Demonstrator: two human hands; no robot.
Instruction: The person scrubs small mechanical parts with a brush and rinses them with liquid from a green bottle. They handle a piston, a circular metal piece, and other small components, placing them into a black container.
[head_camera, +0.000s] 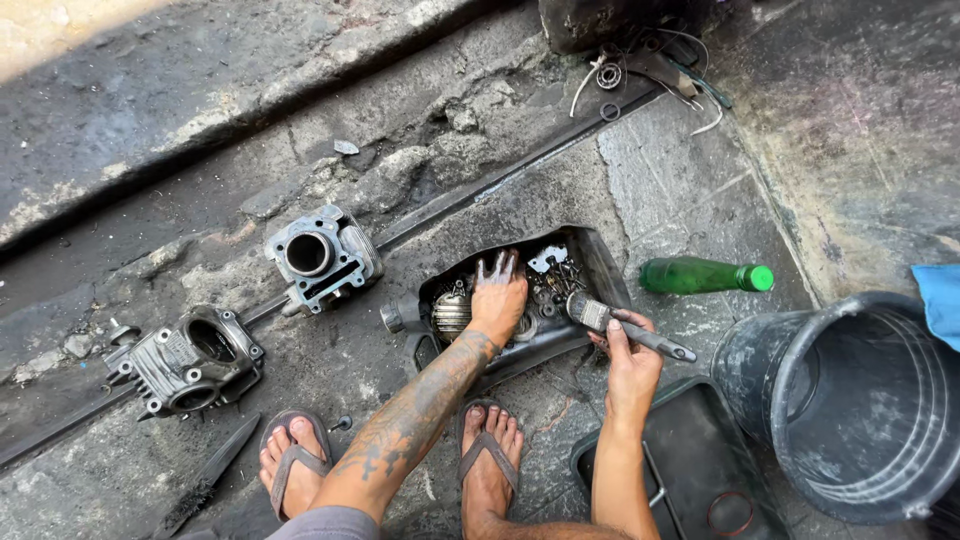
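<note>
— Feet in grey flip-flops (300, 462) sit just below the black plastic parts tray (600, 262). What crowds it?

— Its right: a green glass bottle (700, 276), then a dark bucket (850, 400). Its left: two grey metal engine cylinders (322, 257), well apart from it.

— Hands?

— Left hand (497, 295) rests inside the tray, fingers spread on oily small parts. Right hand (630, 365) grips a grimy paintbrush (625, 328) at the tray's lower right rim.

— Room?

— Bare paving above the tray; a flat black pan (690, 470) hems below-right.
</note>
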